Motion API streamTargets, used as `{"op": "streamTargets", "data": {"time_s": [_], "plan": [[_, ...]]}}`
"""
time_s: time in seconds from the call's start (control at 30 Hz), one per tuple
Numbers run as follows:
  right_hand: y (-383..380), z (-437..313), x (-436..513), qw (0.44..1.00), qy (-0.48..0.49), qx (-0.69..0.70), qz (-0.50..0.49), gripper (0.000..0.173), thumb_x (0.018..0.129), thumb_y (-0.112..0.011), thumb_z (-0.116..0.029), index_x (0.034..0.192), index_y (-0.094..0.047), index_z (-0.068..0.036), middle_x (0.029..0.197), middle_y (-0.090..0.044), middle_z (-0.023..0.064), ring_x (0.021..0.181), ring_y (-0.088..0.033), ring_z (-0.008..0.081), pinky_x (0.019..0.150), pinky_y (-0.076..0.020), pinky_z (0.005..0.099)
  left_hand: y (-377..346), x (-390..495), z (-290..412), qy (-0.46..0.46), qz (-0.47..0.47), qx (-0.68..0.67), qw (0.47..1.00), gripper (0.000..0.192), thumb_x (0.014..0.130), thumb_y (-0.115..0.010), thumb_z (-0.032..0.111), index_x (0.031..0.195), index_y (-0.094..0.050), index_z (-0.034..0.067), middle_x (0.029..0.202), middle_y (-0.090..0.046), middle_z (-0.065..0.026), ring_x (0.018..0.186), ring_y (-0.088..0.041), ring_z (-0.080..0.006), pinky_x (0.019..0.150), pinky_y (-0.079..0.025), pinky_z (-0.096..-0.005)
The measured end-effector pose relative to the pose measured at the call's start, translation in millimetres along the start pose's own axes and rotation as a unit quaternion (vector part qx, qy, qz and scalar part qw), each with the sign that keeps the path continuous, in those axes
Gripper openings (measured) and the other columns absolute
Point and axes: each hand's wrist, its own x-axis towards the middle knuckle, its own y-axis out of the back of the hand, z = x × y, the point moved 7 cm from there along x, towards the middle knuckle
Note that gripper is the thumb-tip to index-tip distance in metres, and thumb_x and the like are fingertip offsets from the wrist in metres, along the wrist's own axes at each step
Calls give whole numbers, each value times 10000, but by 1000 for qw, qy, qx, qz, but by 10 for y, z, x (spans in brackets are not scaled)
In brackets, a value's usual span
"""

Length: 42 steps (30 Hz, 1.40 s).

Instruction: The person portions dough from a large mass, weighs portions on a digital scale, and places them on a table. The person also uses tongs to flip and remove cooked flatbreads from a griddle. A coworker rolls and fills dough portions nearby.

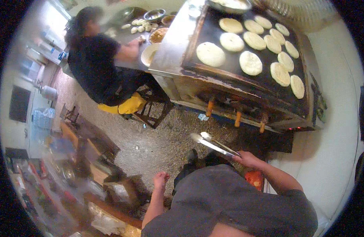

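My right hand (249,160) grips a pair of metal tongs (219,149) by the handle end, out in front of my body. The two tong tips stand slightly apart over the floor, with no bread between them. My left hand (161,179) hangs at my left side, its fingers curled in and nothing seen in it. Beyond the tongs is a flat black griddle (211,34). Several round flatbreads lie on it, among them a pale one (211,54) near the front left corner and a browner one (280,74) towards the right.
A co-worker in dark clothes (93,56) sits at the left, one hand at a worktable (128,60) with dough pieces (145,26) and a bowl of filling (158,35). Wooden-looking handles (237,119) jut from the griddle's front. Boxes (119,191) stand left; a white wall (332,97) bounds the right.
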Motion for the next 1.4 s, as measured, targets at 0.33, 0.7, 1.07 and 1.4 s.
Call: {"op": "streamTargets", "data": {"time_s": [0.33,0.7,1.07,1.4], "plan": [[-1044,3525,-172,966,-236,33,-104,503,872,-627,-455,1194,-635,-68,862,-683,185,710,-661,340,601,-496,450,-2219,127,1710,-315,-102,248,910,627,876,-693,363,1336,-485,-9,1101,-667,-159,986,-645,-256,879,-499,-358],[-1852,3265,-2584,885,-271,378,7,250,902,-671,-322,877,-585,-89,605,-568,53,459,-553,167,355,-400,312,-4577,1766,2214,-244,-149,462,839,486,861,-626,463,1190,-612,106,1085,-682,-146,990,-655,-316,820,-504,-421],[-1468,2616,-1352,831,-276,470,114,354,967,-508,-417,781,-553,-119,627,-550,6,505,-501,153,467,-403,312,-3197,1228,1070,-317,-57,448,834,431,811,-627,448,925,-684,36,935,-666,-277,900,-662,-403,757,-526,-495],[-694,905,-846,916,-184,345,90,349,964,-526,-403,948,-622,-68,717,-587,11,570,-545,128,545,-460,283,-992,27,-483,-132,-64,487,861,452,761,-699,424,975,-681,27,938,-680,-240,901,-653,-412,787,-524,-480]]}}
